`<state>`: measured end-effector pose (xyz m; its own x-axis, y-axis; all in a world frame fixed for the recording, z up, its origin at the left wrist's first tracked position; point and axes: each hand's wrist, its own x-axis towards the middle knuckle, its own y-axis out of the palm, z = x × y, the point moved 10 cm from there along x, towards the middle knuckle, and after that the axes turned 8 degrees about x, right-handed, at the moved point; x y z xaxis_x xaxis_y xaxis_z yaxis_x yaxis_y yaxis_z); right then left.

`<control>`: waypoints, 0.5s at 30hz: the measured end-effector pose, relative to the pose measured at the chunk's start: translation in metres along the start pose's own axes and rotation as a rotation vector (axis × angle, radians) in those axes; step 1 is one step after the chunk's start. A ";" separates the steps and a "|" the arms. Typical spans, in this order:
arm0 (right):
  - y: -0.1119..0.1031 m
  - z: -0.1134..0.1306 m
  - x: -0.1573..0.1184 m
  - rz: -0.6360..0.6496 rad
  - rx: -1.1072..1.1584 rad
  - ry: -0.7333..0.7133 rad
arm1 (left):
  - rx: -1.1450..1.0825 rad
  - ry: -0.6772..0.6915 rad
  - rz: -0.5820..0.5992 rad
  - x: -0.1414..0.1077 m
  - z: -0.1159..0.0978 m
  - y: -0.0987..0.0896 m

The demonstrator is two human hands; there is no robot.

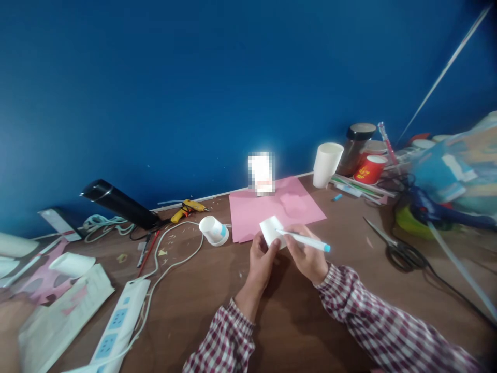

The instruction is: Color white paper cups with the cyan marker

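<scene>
My left hand (pixel 262 261) holds a small white paper cup (pixel 269 228), thumb on its side, in front of pink paper (pixel 248 210). In my right hand (pixel 308 256) is a white marker (pixel 310 242) with a light blue end; its tip meets the cup's side. Another white cup (pixel 213 231) with a blue patch stands to the left of my hands. A glaring, pixelated white object (pixel 262 173) is at the back of the pink paper.
Scissors (pixel 402 254), a blue cap (pixel 337 197), a tall white cup (pixel 327 166) and a red cup (pixel 371 169) lie or stand right. Left are a yellow glue gun (pixel 190 210), a power strip (pixel 120 326) with cables and another person's blurred hand (pixel 13 326).
</scene>
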<state>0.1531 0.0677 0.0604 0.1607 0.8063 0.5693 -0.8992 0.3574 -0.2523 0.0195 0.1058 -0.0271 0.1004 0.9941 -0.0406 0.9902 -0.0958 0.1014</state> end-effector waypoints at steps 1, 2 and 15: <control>0.000 0.001 0.000 0.002 -0.005 -0.006 | 0.004 0.011 0.004 0.000 -0.001 0.001; 0.000 0.001 0.001 0.003 -0.009 -0.010 | 0.005 0.018 0.006 0.000 -0.002 0.001; 0.002 -0.004 0.001 0.014 -0.029 0.042 | 0.084 0.021 -0.009 -0.001 -0.004 0.000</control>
<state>0.1532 0.0711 0.0577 0.1656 0.8299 0.5328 -0.8894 0.3591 -0.2829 0.0191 0.1048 -0.0227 0.0906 0.9957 -0.0200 0.9958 -0.0902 0.0175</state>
